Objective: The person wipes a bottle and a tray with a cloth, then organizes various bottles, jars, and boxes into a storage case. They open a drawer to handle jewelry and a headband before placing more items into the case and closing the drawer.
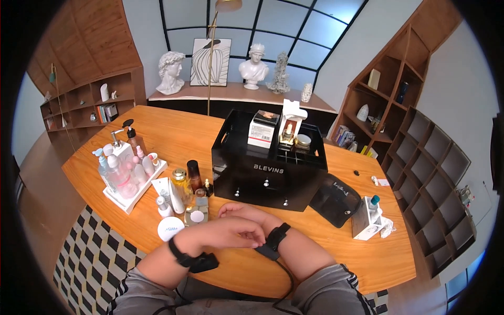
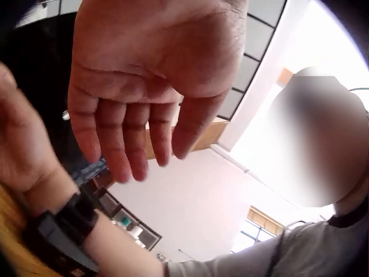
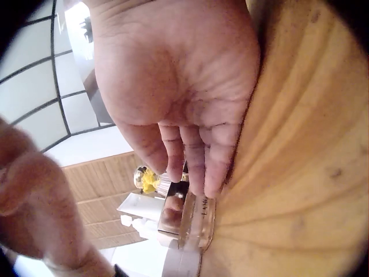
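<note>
Well, the glass jar [image 1: 196, 216] sits left of center in the head view, near the right hand [image 1: 242, 211], which rests loose and empty. The left hand [image 1: 233, 232], relaxed and empty too, crosses before it, partly blocking it. A white round container [image 1: 171, 229] lies by the left wrist; bottles crowd behind the jar. Beyond the hands, the black case [image 1: 268, 176] stands mid-frame, a dark pouch [image 1: 336, 200] to its right.

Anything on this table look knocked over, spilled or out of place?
No spill or breakage shows. Slightly odd: a crumpled-looking white item beside the white holder on the right, too small to identify, and a carton standing open atop the black case.
</note>
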### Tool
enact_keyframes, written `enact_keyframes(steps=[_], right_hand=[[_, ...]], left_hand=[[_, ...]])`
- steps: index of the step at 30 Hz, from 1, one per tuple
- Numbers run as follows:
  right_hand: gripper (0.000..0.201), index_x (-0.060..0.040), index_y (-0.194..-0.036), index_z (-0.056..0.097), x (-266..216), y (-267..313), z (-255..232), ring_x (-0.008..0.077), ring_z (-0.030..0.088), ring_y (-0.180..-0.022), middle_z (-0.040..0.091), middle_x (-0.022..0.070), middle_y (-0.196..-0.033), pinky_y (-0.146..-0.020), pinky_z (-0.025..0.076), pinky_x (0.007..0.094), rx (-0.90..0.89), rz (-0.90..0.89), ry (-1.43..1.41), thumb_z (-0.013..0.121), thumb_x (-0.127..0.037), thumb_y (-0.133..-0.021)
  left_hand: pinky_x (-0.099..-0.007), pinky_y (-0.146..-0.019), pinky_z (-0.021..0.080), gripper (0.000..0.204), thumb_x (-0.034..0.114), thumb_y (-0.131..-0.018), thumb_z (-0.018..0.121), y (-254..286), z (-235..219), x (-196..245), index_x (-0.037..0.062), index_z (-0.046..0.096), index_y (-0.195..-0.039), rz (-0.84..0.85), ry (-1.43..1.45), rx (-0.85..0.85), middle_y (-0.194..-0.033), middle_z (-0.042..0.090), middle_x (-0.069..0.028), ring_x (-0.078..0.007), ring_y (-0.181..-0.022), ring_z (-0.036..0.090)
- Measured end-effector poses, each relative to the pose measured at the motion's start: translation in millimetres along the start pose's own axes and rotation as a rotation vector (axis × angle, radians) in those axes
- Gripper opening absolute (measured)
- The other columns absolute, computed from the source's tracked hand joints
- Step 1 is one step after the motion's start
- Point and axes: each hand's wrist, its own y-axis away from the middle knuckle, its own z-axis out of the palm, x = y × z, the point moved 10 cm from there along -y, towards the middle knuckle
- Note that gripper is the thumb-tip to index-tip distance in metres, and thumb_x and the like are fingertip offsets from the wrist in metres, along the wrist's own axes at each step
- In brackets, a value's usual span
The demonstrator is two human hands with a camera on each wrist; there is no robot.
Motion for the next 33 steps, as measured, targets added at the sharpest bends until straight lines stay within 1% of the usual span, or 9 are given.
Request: enact_keyframes(steps=[3, 7, 14, 17, 21, 25, 29, 31, 33], right_hand=[[0.023, -0.0053, -0.11, 0.058, -15.3, -0.7, 5.7, 0.0081, 0.057, -0.096, 0.061, 0.0014, -0.101, -0.086, 0.047, 0.0237, -0.132, -0.161, 0.177, 0.065, -0.021, -0.095], [0.016, -0.0046, -0.108, 0.06, 7.0, -11.6, -4.3, 0.0098, 0.056, -0.098, 0.061, 0.0023, -0.102, -0.087, 0.047, 0.0247, -0.056, -0.034, 0.065, 0.061, -0.016, -0.097], [0.019, -0.0044, -0.109, 0.061, -7.8, -4.6, 3.6, 0.0112, 0.057, -0.102, 0.062, 0.0035, -0.103, -0.091, 0.047, 0.0278, -0.097, -0.099, 0.216, 0.056, -0.02, -0.1], [0.019, -0.0034, -0.112, 0.061, -10.8, 6.1, 4.4, 0.0109, 0.057, -0.103, 0.063, 0.0034, -0.105, -0.092, 0.046, 0.0269, -0.077, -0.011, 0.382, 0.055, -0.018, -0.1], [0.024, -0.0016, -0.117, 0.063, -57.7, 43.5, 14.2, 0.0145, 0.06, -0.105, 0.067, 0.0069, -0.11, -0.092, 0.047, 0.0293, 0.105, 0.029, 0.993, 0.057, -0.017, -0.099], [0.02, -0.0007, -0.11, 0.066, -136.5, 81.7, 48.7, 0.0153, 0.062, -0.1, 0.068, 0.0064, -0.104, -0.087, 0.05, 0.0297, 0.268, -0.239, 0.954, 0.061, -0.014, -0.097], [0.014, -0.0018, -0.099, 0.066, -215.6, 84.1, 60.2, 0.023, 0.065, -0.088, 0.066, 0.0107, -0.092, -0.08, 0.052, 0.0332, 0.677, -0.387, 1.404, 0.063, -0.013, -0.091], [0.016, -0.0031, -0.095, 0.062, -245.7, 73.0, 48.4, 0.036, 0.063, -0.093, 0.064, 0.0169, -0.094, -0.081, 0.051, 0.0395, 0.897, -0.354, 1.483, 0.063, -0.015, -0.086], [0.031, -0.0057, -0.111, 0.061, -262.5, 53.3, 24.1, 0.0354, 0.061, -0.103, 0.062, 0.0175, -0.106, -0.086, 0.051, 0.0418, 1.012, -0.42, 1.683, 0.065, -0.02, -0.084]], left_hand=[[-0.0236, -0.085, 0.048, 0.015, 0.013, -0.098, 0.06, -33.7, 4.2, -63.9, 0.0032, 0.064, -0.109, -0.112, -0.071, -0.06, -0.101, 0.066, 0.0005, -0.007, -0.095, 0.059], [-0.0232, -0.081, 0.049, 0.013, 0.013, -0.097, 0.062, -22.0, 5.5, -99.8, 0.0043, 0.063, -0.107, -0.128, 0.303, -0.042, -0.101, 0.065, -0.0004, -0.0074, -0.093, 0.059], [-0.0219, -0.076, 0.049, 0.016, 0.019, -0.098, 0.059, -28.8, 13.9, -123.3, 0.0046, 0.063, -0.102, -0.179, 0.24, -0.043, -0.092, 0.062, -0.0001, -0.0071, -0.087, 0.059], [-0.0212, -0.067, 0.048, 0.013, 0.018, -0.095, 0.061, -28.9, 17.2, -117.5, 0.0058, 0.065, -0.097, -0.137, 0.325, -0.066, -0.086, 0.063, -0.001, -0.0076, -0.074, 0.058], [-0.0219, -0.065, 0.047, 0.018, 0.025, -0.094, 0.06, -37.1, 25.4, -142.9, 0.0076, 0.065, -0.096, -0.16, 0.335, -0.069, -0.085, 0.062, -0.0009, -0.0083, -0.073, 0.057], [-0.0226, -0.064, 0.045, 0.018, 0.027, -0.092, 0.061, -39.0, 25.2, -143.3, 0.0084, 0.064, -0.093, -0.192, 0.369, -0.071, -0.083, 0.06, 0.0, -0.0089, -0.072, 0.055], [-0.0225, -0.066, 0.047, 0.014, 0.021, -0.094, 0.062, -43.1, 27.4, -148.2, 0.0069, 0.062, -0.094, -0.2, 0.36, -0.071, -0.084, 0.062, -0.0006, -0.0085, -0.074, 0.056], [-0.0225, -0.066, 0.046, 0.014, 0.022, -0.094, 0.063, -40.0, 24.3, -144.1, 0.0075, 0.062, -0.094, -0.237, 0.36, -0.047, -0.084, 0.062, -0.0005, -0.0086, -0.073, 0.055], [-0.0226, -0.066, 0.046, 0.014, 0.022, -0.094, 0.063, -37.5, 23.0, -142.2, 0.0081, 0.062, -0.094, -0.252, 0.377, -0.036, -0.084, 0.062, -0.0005, -0.0087, -0.072, 0.055]])
